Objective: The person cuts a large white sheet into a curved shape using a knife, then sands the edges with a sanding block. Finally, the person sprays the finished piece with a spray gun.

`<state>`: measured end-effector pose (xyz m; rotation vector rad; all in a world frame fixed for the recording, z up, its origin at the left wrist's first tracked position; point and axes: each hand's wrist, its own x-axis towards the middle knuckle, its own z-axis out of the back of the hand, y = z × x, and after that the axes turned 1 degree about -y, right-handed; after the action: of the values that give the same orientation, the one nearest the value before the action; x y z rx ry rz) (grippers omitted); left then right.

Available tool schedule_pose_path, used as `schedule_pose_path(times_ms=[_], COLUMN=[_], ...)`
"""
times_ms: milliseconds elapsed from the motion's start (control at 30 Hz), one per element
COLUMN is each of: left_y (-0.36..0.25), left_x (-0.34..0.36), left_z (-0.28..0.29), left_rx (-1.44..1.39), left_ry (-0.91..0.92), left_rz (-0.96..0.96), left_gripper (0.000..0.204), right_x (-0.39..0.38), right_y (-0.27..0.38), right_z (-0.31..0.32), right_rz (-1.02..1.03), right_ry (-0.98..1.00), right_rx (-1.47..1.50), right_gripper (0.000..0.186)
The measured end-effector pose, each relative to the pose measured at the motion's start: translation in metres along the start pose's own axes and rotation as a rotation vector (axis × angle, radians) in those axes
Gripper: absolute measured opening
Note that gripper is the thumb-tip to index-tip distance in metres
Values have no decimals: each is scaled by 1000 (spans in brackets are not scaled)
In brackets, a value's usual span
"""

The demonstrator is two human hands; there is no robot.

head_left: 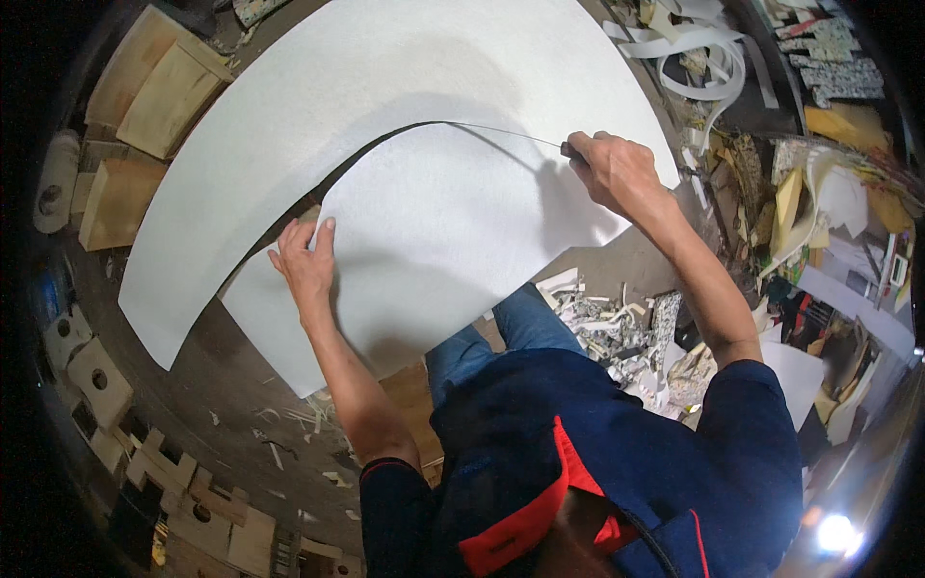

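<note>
A large, matte white sheet [385, 58] lies in front of me, with a curved cut running through it. The nearer white piece [434, 222] covers my lap side and its cut edge is raised a little, so a dark gap shows beyond it. My left hand [306, 262] is closed at that edge, thumb on the piece and fingers curled by the gap. In my right hand [617, 173] is the dark handle of a long thin knife [506, 134], closed in a fist. Its narrow blade points left, and the tip reaches the end of the cut.
Wooden blocks [169, 91] stand at the far left. Light boards with holes [101, 380] line the near left. Shredded scraps [617, 328] lie beside my legs. Coiled white strips [708, 67] and mixed offcuts [819, 222] pile up on the right. A bright lamp [836, 533] shines at lower right.
</note>
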<state>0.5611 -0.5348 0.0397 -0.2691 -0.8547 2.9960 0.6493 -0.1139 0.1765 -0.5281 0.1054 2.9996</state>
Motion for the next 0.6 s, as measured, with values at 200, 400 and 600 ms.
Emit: schedule_pose_path(times_ms=[200, 400, 600], left_y=[0, 12, 25], left_x=[16, 19, 21], left_z=[0, 4, 6], left_rx=[12, -11, -33], left_ry=[34, 53, 192], left_rz=[-35, -93, 4], left_gripper=[40, 43, 43], right_x=[-25, -38, -64], right_y=[5, 12, 20], right_z=[-11, -24, -33], right_rz=[-118, -150, -250], right_ry=[-23, -47, -68], right_rx=[64, 101, 144], right_gripper=[18, 18, 17])
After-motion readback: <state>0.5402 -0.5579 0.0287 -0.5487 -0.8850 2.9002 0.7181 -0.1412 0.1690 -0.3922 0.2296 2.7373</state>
